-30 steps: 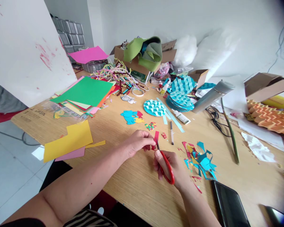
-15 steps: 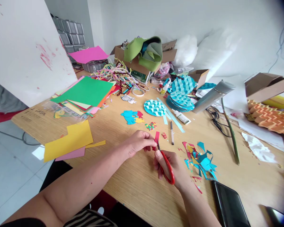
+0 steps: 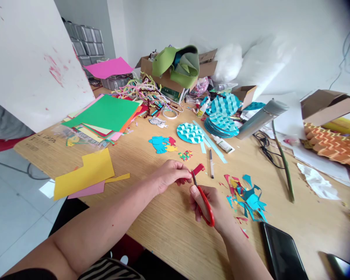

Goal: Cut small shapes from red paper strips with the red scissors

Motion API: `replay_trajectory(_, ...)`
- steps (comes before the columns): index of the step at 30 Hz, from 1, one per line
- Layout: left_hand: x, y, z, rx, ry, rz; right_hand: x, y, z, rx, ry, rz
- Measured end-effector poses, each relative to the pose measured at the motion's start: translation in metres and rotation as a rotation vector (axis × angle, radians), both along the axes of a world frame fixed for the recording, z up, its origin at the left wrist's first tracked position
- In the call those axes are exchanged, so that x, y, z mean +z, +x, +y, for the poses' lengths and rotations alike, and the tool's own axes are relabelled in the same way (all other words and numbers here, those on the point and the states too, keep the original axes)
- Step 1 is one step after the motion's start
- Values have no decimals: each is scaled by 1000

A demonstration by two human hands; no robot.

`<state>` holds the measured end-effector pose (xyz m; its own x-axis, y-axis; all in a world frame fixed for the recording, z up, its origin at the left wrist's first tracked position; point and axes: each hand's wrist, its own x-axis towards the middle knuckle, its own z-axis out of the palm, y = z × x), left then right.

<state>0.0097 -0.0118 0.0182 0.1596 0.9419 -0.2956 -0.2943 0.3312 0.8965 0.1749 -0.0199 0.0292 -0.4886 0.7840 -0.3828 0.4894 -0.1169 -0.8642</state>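
Observation:
My left hand (image 3: pixel 169 175) pinches a small red paper piece (image 3: pixel 197 169) just above the wooden table (image 3: pixel 169 229). My right hand (image 3: pixel 214 208) grips red-handled scissors (image 3: pixel 203 202), whose blades point up into the red paper. A heap of blue, red and yellow paper offcuts (image 3: pixel 246 194) lies just right of the scissors. A blue paper fish cutout (image 3: pixel 161 144) and a small pile of coloured confetti bits (image 3: pixel 186 155) lie beyond my hands. A black pen (image 3: pixel 211 163) lies next to the red piece.
A stack of coloured sheets (image 3: pixel 105 114) and a yellow sheet (image 3: pixel 86 173) lie at left. Blue wavy paper discs (image 3: pixel 220 120), a glue bottle (image 3: pixel 224 144), a grey cylinder (image 3: pixel 259 118) and cardboard boxes (image 3: pixel 169 74) crowd the back. A black tablet (image 3: pixel 281 254) sits at front right.
The red paper piece has turned from upright to tilted toward the right, between my left fingers and the scissor blades. Both hands stay in nearly the same place.

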Motion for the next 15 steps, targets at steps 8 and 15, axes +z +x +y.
replay_trajectory(8,3,0,-1,-18,2,37,0,0,1,44,14,-11)
replay_trajectory(15,1,-2,0,-32,-3,37,2,0,2,46,5,-39)
